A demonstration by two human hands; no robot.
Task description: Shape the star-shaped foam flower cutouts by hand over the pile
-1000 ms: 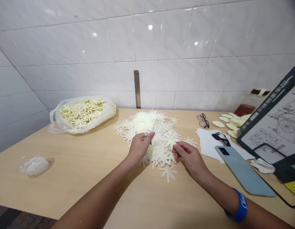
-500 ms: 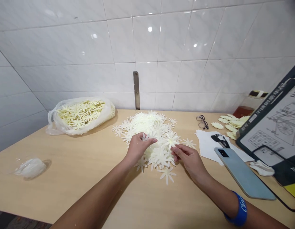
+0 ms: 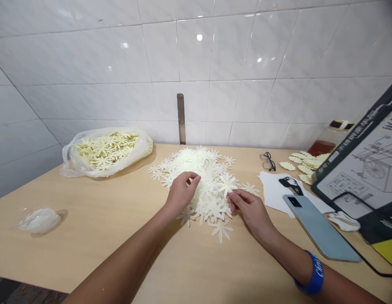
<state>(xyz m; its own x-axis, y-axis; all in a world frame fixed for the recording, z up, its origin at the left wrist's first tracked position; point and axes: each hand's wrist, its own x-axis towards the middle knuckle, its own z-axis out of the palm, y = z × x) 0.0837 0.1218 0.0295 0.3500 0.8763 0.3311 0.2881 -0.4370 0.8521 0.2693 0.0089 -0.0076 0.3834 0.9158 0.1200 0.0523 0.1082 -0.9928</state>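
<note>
A heap of white flower-shaped pieces (image 3: 204,169) lies in the middle of the wooden table. Over its left front part is my left hand (image 3: 182,192), its thumb and index finger curved with a gap between the tips and nothing visible in them. At the right side of the heap my right hand (image 3: 250,209) pinches a white flower piece (image 3: 227,185) between thumb and fingers. One loose flower piece (image 3: 220,229) rests in front of the heap. A plastic bag (image 3: 142,152) holding yellowish flower pieces (image 3: 105,147) lies at the back left.
On the right are a light blue phone (image 3: 321,228), white paper (image 3: 272,194), glasses (image 3: 267,161), oval yellowish pieces (image 3: 305,162), a jar (image 3: 324,145) and a printed box (image 3: 360,181). A clear plastic bundle (image 3: 40,220) lies at the left.
The flower piece that was at my left hand's fingers no longer shows there, and its fingers have opened slightly and shifted a little. My right hand keeps its flower piece almost in place.
</note>
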